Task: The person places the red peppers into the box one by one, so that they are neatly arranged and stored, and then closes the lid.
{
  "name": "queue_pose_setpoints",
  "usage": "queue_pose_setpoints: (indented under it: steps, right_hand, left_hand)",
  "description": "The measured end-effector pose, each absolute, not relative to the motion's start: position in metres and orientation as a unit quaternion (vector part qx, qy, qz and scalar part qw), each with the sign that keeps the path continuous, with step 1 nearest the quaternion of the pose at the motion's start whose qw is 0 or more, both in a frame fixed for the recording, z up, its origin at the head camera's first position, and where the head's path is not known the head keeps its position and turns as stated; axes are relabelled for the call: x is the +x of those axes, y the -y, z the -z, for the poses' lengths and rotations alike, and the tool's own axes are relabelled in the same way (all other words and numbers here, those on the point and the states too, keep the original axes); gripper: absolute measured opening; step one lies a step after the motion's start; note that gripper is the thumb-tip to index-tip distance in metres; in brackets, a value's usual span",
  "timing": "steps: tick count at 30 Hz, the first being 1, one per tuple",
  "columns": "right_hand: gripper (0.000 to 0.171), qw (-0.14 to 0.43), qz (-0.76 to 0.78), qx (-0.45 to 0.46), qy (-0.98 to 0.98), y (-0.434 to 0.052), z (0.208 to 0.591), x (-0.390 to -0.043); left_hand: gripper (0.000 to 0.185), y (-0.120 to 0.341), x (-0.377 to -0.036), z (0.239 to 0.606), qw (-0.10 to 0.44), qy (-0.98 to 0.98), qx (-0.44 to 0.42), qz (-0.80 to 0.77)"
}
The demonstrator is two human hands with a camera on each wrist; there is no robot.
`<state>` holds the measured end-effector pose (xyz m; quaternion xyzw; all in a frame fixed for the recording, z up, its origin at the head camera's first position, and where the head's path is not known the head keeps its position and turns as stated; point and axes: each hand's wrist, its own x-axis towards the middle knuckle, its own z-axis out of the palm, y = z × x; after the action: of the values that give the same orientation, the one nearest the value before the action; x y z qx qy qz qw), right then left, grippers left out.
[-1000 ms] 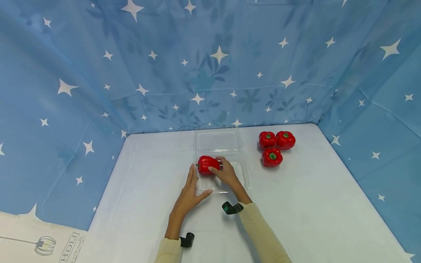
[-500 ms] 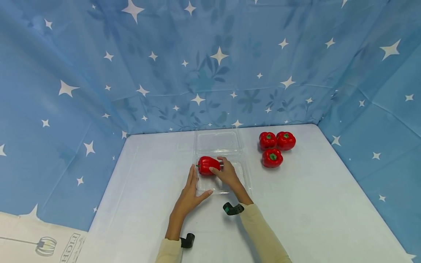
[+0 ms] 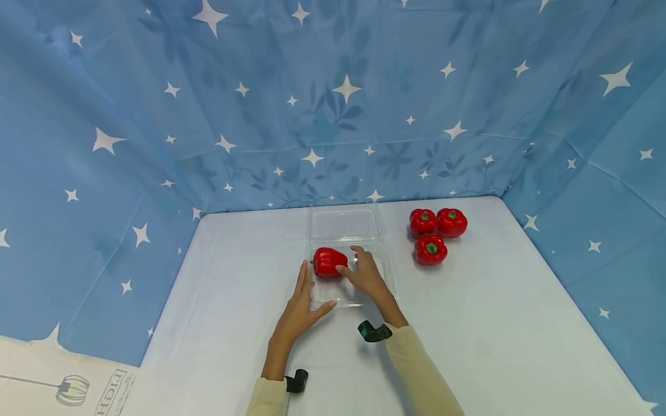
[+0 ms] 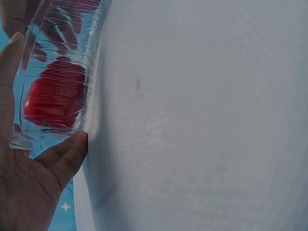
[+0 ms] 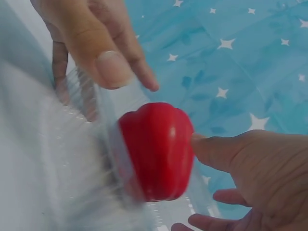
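A red bell pepper (image 3: 326,263) lies on its side in the back left part of a clear plastic clamshell container (image 3: 338,296), its stem pointing left. My right hand (image 3: 366,274) is just right of it, fingers spread. In the right wrist view the thumb tip is at the side of the pepper (image 5: 161,151), while the other fingers stand away from it; whether the thumb touches is unclear. My left hand (image 3: 298,309) rests against the container's front left corner, fairly straight fingers along the left side and thumb at the front edge. Through the clear wall the pepper (image 4: 55,96) shows.
The container's lid (image 3: 343,224) lies folded back behind its base. Three more red bell peppers (image 3: 430,249) stand grouped on the white table (image 3: 494,323) at the back right. A blue star-patterned cloth (image 3: 322,115) hangs behind the table and along its sides.
My right hand has loosened from the pepper and drawn slightly right, its fingers opening. The pepper and my left hand have stayed in place.
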<state>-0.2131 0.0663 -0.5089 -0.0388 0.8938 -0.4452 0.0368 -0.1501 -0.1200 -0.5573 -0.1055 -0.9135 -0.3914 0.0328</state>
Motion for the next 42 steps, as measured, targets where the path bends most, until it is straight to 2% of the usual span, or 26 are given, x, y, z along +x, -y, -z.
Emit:
queue_pose_setpoints:
  steps: [4,13,21,29,35,42]
  right_hand:
    - [0.065,0.008,0.425,-0.048,-0.904,-0.072,0.500,-0.212]
    - [0.048,-0.117,0.421,-0.087,-0.895,-0.099,0.480,-0.215]
    - [0.047,-0.241,0.426,-0.048,-0.871,-0.136,0.475,-0.219]
    - [0.053,-0.321,0.448,0.002,-0.834,-0.169,0.479,-0.221]
    - [0.061,-0.320,0.406,0.049,-0.855,-0.191,0.493,-0.222]
    - [0.073,-0.245,0.396,0.111,-0.878,-0.204,0.505,-0.218]
  left_hand:
    - [0.105,0.121,-0.149,0.556,0.035,0.912,-0.110,0.393]
    - [0.104,0.121,-0.149,0.553,0.023,0.914,-0.101,0.392]
    - [0.104,0.122,-0.149,0.552,0.023,0.910,-0.112,0.399]
    - [0.106,0.122,-0.150,0.555,0.020,0.909,-0.105,0.402]
    - [0.105,0.121,-0.149,0.556,0.017,0.912,-0.101,0.398]
    - [0.103,0.120,-0.148,0.556,0.018,0.913,-0.100,0.396]
